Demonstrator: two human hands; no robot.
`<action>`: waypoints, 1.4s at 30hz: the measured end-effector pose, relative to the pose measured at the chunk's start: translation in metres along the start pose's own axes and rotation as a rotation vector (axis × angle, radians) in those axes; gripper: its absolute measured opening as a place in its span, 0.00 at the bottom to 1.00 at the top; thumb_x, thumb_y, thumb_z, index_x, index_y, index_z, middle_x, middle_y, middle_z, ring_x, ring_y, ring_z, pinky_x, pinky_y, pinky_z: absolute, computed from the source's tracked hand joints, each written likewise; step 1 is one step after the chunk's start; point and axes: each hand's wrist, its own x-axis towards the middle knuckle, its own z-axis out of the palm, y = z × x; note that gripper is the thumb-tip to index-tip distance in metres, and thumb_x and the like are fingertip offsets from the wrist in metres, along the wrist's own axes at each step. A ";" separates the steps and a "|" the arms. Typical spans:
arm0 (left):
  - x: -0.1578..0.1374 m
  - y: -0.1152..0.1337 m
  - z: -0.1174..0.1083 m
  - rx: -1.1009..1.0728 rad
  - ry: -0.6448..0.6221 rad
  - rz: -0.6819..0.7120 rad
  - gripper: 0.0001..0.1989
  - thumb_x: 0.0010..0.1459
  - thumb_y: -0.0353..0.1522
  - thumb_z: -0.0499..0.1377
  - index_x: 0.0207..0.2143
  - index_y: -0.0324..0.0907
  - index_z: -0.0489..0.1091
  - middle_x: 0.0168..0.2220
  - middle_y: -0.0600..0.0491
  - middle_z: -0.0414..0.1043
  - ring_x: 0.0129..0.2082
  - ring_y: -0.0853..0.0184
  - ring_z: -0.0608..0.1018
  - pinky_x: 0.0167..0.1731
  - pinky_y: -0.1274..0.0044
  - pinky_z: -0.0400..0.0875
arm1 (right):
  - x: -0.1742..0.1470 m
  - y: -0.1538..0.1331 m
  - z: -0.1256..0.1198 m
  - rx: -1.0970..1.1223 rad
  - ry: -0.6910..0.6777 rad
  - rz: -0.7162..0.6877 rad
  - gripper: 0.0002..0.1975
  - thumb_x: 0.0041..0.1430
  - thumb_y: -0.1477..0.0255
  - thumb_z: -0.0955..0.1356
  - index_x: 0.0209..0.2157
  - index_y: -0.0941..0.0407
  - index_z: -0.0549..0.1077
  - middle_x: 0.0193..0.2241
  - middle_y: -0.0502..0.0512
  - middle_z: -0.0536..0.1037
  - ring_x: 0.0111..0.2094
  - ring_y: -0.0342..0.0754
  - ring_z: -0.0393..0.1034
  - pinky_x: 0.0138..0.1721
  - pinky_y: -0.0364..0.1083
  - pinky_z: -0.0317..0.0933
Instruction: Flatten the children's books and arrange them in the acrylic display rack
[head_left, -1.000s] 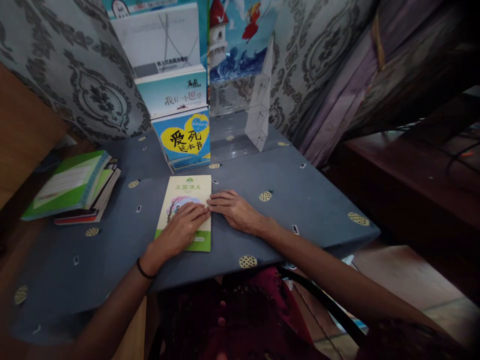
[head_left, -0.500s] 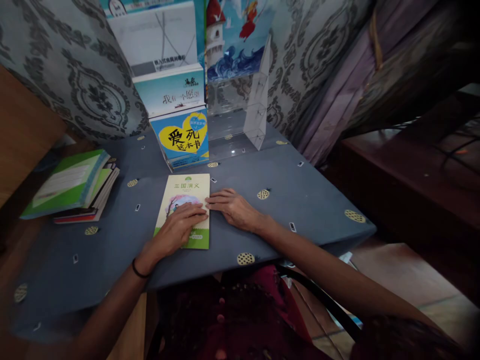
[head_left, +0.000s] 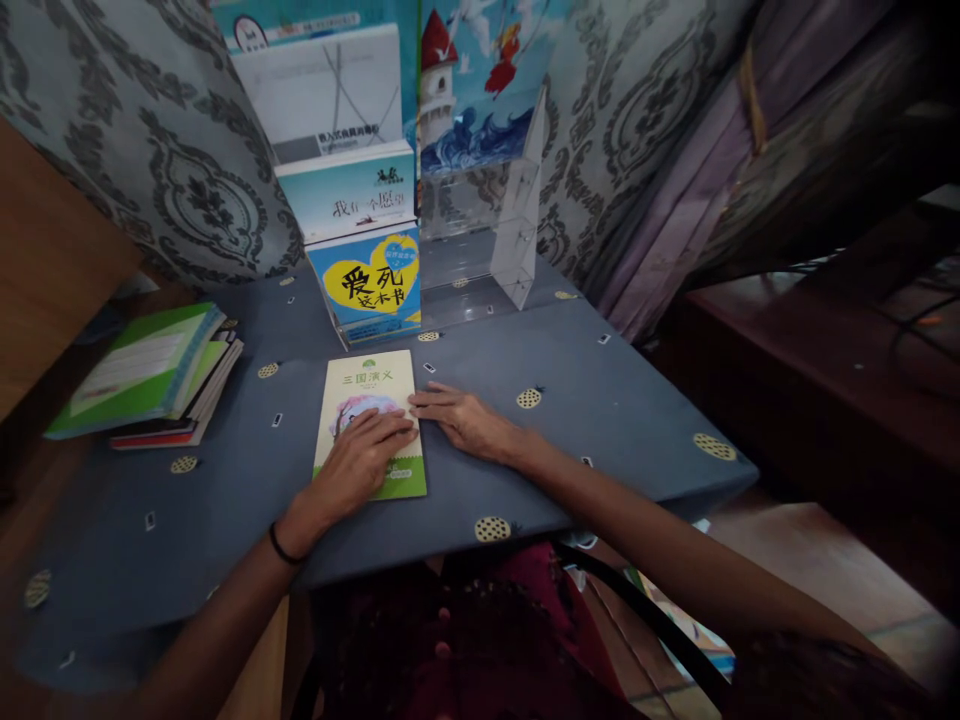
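A stack of books [head_left: 146, 375] lies at the table's [head_left: 615, 420] left edge. The left hand [head_left: 360, 462] presses flat, fingers together, on the green paperback [head_left: 367, 390] lying closed mid-table. The right hand [head_left: 465, 420] rests beside it, fingers spread, touching its right edge.

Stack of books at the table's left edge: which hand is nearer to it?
Left. The left hand lies flat on the green book, closer to the stack; the right hand rests beyond that book.

Home reading corner: book rack [head_left: 352, 190], curtains [head_left: 675, 180]
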 end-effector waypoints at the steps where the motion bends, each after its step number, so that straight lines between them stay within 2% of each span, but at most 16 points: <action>1: 0.000 -0.001 0.001 0.010 0.003 -0.002 0.28 0.57 0.15 0.50 0.56 0.43 0.72 0.53 0.45 0.77 0.56 0.59 0.77 0.57 0.56 0.71 | 0.002 0.002 0.000 0.006 -0.002 -0.007 0.27 0.61 0.88 0.61 0.55 0.53 0.75 0.58 0.57 0.76 0.59 0.47 0.70 0.67 0.61 0.58; 9: 0.005 -0.016 0.001 0.019 0.026 -0.038 0.26 0.59 0.17 0.51 0.55 0.44 0.73 0.53 0.45 0.77 0.55 0.58 0.77 0.56 0.56 0.71 | 0.023 0.015 0.000 -0.026 -0.013 -0.050 0.25 0.61 0.88 0.62 0.53 0.56 0.77 0.57 0.60 0.77 0.59 0.49 0.72 0.65 0.60 0.59; 14: 0.006 -0.021 0.000 -0.004 0.049 -0.020 0.25 0.60 0.18 0.51 0.54 0.43 0.74 0.52 0.45 0.77 0.54 0.59 0.78 0.55 0.57 0.72 | 0.026 0.015 -0.001 -0.041 0.017 -0.025 0.23 0.60 0.87 0.64 0.52 0.55 0.78 0.55 0.61 0.78 0.59 0.51 0.71 0.64 0.59 0.60; 18: 0.008 -0.017 -0.004 -0.051 0.067 0.001 0.23 0.63 0.20 0.50 0.54 0.44 0.74 0.52 0.45 0.77 0.55 0.59 0.77 0.54 0.57 0.72 | 0.020 0.014 -0.001 -0.030 0.025 -0.043 0.25 0.57 0.87 0.65 0.50 0.53 0.79 0.54 0.59 0.80 0.61 0.53 0.69 0.61 0.62 0.61; 24: 0.011 -0.006 -0.011 -0.106 0.056 0.036 0.21 0.64 0.20 0.48 0.51 0.42 0.75 0.46 0.45 0.78 0.49 0.60 0.78 0.49 0.62 0.74 | 0.012 0.010 -0.003 -0.006 0.035 -0.077 0.25 0.56 0.88 0.63 0.49 0.53 0.80 0.53 0.57 0.80 0.59 0.50 0.71 0.59 0.58 0.66; 36: 0.013 0.007 -0.008 0.110 0.033 0.099 0.15 0.66 0.20 0.50 0.48 0.37 0.73 0.45 0.44 0.78 0.48 0.58 0.77 0.51 0.59 0.73 | 0.011 0.006 -0.002 0.003 0.037 -0.130 0.22 0.59 0.86 0.63 0.47 0.55 0.81 0.52 0.58 0.81 0.59 0.50 0.69 0.59 0.57 0.67; 39: 0.010 0.006 -0.006 0.084 0.032 0.060 0.17 0.66 0.20 0.50 0.51 0.38 0.73 0.46 0.44 0.78 0.50 0.59 0.77 0.53 0.58 0.72 | 0.010 0.006 -0.002 -0.011 0.018 -0.142 0.22 0.59 0.87 0.63 0.47 0.57 0.80 0.52 0.60 0.80 0.59 0.51 0.70 0.59 0.57 0.66; 42: 0.005 -0.001 -0.005 -0.035 0.067 0.007 0.20 0.66 0.20 0.49 0.51 0.41 0.74 0.48 0.45 0.78 0.50 0.61 0.79 0.54 0.60 0.74 | 0.009 0.005 -0.002 -0.035 -0.008 -0.128 0.24 0.58 0.87 0.63 0.50 0.55 0.79 0.54 0.59 0.79 0.59 0.51 0.69 0.59 0.57 0.65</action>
